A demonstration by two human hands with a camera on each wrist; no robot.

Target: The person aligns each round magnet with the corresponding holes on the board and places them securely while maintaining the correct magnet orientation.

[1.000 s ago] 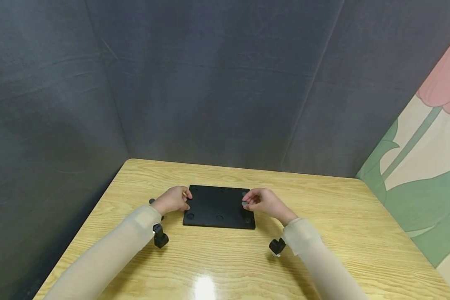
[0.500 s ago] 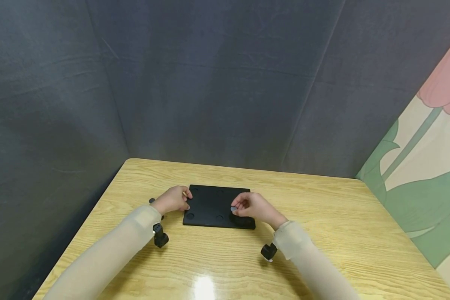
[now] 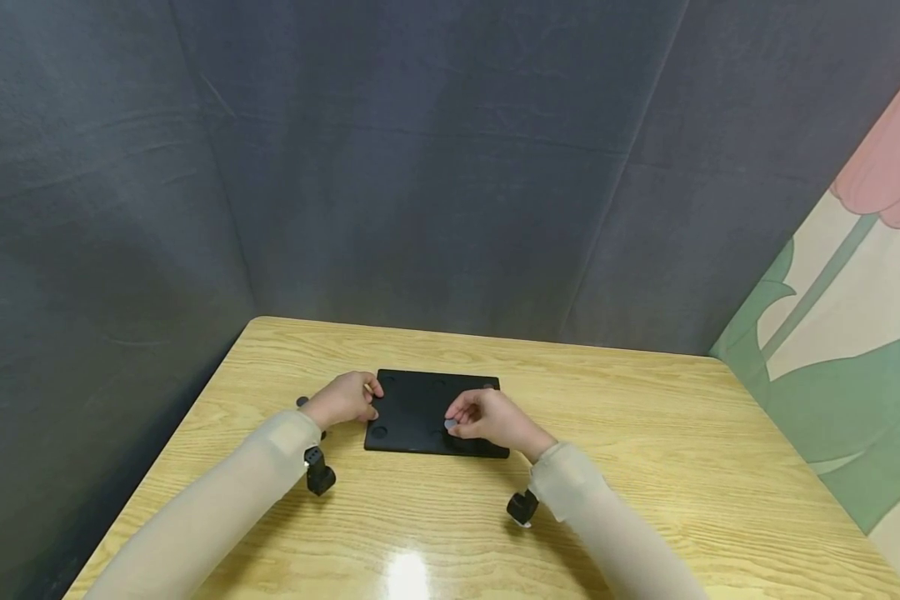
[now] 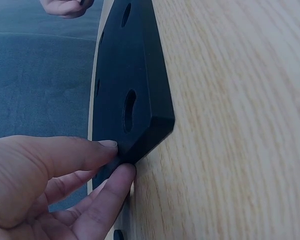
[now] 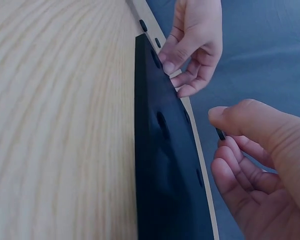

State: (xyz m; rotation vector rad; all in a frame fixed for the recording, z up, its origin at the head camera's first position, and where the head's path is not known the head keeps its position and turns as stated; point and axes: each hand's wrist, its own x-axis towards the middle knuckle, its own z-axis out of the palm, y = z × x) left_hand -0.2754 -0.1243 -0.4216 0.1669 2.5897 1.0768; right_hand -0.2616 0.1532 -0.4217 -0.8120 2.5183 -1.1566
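A flat black rectangular board (image 3: 412,408) lies on the wooden table, with round recesses (image 4: 129,111) in its top face. At its left edge, my left hand (image 3: 343,400) pinches the board, thumb on top and a fingertip against the side. Above the board's right half is my right hand (image 3: 493,420). Between thumb and fingertips it pinches a small thin disc (image 5: 220,134), greyish in the head view and dark in the right wrist view. The disc is held apart from the board. My right hand hides part of the board's right side in the head view.
Two small dark discs (image 5: 143,25) lie on the table past the board's left end; my left wrist partly covers them in the head view. Black wrist cameras (image 3: 320,473) hang under both forearms. A dark curtain (image 3: 435,167) stands behind the wooden table (image 3: 607,400).
My right hand has moved left over the board, from its right edge toward the middle, carrying the small disc. My left hand stays at the left edge.
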